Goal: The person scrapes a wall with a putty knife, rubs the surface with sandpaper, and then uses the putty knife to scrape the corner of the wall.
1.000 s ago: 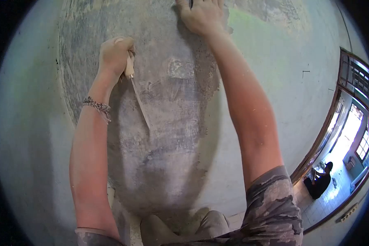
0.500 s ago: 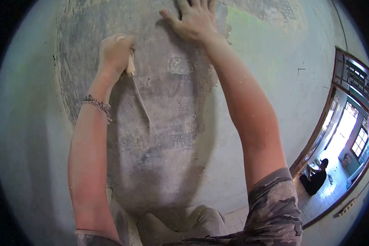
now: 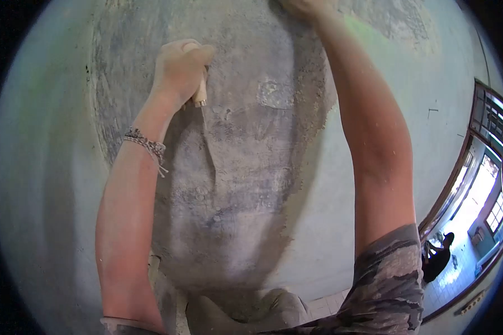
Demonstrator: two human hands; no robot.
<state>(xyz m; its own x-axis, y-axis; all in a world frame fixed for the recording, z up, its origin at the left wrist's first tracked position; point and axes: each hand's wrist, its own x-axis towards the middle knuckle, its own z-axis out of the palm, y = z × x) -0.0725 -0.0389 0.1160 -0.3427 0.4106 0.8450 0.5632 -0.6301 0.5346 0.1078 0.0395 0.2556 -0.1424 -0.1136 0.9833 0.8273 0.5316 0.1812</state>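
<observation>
My left hand (image 3: 181,70) is closed around the pale wooden handle of a thin-bladed tool (image 3: 200,96), in the upper middle of the view. The narrow blade points down along the rough grey patch of wall (image 3: 240,145). At the top edge my right hand (image 3: 306,6) is against the wall, largely cut off by the frame; its fingers are out of sight. A braided bracelet (image 3: 145,146) circles my left wrist.
Smooth green-white wall (image 3: 324,234) borders the rough patch. A wooden-framed doorway (image 3: 458,167) opens at the right, with a seated person (image 3: 437,259) in dark clothes beyond it. Below it is a power strip (image 3: 470,304). My knees show at the bottom.
The view has shifted, so the wall and doorway sit farther right. My right hand has moved up, mostly out of the frame. My left hand still holds the tool, its blade more upright.
</observation>
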